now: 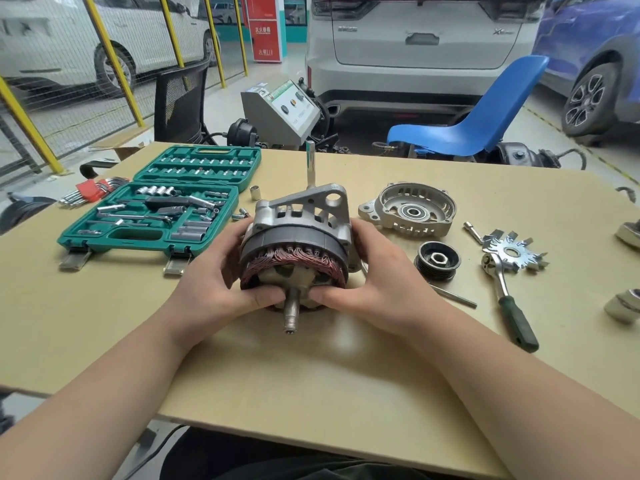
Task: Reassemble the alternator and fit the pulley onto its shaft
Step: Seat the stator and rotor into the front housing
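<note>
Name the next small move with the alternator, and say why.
Probably free the right hand and reach for the front end housing, to slide its bearing over the shaft. Both hands, left hand included, grip the rear housing with stator; the copper windings and threaded shaft are still bare, and the pulley and fan lie unfitted on the table.

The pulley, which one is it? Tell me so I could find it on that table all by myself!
Start at the wooden table and go to the right of the hands, which hold the alternator. The pulley lies flat there, in front of the silver end cover and left of the spiky fan disc. It is the only small black grooved wheel, with a nut in its middle.
</note>
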{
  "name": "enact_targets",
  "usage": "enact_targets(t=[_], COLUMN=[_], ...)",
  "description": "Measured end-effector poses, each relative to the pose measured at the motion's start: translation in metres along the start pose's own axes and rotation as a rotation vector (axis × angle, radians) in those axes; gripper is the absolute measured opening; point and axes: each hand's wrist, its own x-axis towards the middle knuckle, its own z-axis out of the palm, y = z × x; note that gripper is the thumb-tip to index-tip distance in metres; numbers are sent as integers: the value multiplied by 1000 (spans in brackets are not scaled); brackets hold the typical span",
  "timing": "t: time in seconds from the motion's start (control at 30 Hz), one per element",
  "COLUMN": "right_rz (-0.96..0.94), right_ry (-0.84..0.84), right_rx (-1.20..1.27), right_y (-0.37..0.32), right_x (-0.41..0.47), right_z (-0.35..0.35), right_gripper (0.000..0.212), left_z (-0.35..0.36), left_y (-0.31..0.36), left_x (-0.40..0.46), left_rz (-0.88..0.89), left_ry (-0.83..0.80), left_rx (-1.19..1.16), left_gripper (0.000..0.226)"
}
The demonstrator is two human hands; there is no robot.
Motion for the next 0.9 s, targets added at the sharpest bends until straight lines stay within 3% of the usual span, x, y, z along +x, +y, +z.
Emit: enact_targets(t=[0.3,0.73,0.9], right_rz=[26,-16,-33], right_ry=[-44,-58,-95], right_rx=[201,49,77], right_y=[3,6,11], right_x=[-1,3,4], right_z=[6,4,-1], right_gripper=[79,94,90], left_z=[2,8,3], left_y=[0,3,6], left_x=[-2,-4,-2], left_rz=[47,111,36], left_ry=[-18,11,-35], left_rx=[51,117,65], left_gripper=[101,94,98])
